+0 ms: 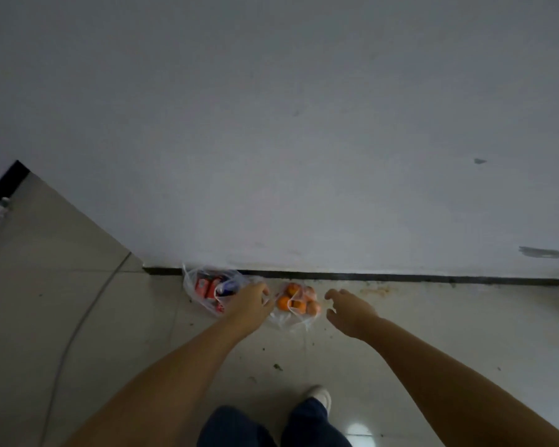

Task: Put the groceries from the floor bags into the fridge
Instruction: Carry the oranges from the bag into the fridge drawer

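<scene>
Left hand (250,300): reached down at centre frame, laid over the right edge of the carton bag (207,290); grasp cannot be told. Right hand (349,312): released, fingers spread, holding nothing, just right of the fruit bag (296,306).

Bags: two, clear plastic, on the floor (78,285) against the wall (271,124). Left bag: red cartons. Right bag: about five orange fruits.
</scene>
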`<act>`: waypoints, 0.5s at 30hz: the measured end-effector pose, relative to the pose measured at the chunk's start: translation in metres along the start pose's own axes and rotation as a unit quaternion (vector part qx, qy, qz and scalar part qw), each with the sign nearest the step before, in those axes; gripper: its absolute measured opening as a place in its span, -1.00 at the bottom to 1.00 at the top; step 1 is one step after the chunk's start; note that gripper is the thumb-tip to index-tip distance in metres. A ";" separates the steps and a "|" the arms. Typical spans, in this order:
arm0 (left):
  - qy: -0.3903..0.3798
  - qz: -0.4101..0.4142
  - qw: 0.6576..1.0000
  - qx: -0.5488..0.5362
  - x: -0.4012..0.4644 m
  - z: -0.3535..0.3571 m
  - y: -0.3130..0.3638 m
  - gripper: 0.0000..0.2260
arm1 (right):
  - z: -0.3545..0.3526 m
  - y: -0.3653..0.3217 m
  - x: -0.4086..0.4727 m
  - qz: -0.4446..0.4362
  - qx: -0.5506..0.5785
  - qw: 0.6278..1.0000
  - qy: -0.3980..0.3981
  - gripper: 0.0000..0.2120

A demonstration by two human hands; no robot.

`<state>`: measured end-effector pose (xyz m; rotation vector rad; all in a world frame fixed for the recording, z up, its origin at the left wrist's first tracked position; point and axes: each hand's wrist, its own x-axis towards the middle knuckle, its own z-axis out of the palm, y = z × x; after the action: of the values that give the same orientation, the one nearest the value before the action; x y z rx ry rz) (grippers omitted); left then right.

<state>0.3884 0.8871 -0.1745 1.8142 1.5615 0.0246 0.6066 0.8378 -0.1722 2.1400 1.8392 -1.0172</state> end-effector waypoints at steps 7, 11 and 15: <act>-0.068 0.013 0.998 0.003 0.128 0.108 -0.082 -0.76 | 0.116 0.033 0.151 -0.007 0.063 0.998 -0.012 -0.62; -0.095 0.011 0.995 0.012 0.217 0.204 -0.146 -0.77 | 0.217 0.062 0.249 0.000 0.094 0.995 -0.019 -0.63; -0.117 0.034 0.990 0.068 0.303 0.283 -0.204 -0.78 | 0.299 0.093 0.337 -0.044 0.067 0.997 0.004 -0.66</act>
<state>0.4238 1.0047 -0.6200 1.8987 1.3638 -0.2596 0.5820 0.9384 -0.6208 2.1560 1.9363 -1.1832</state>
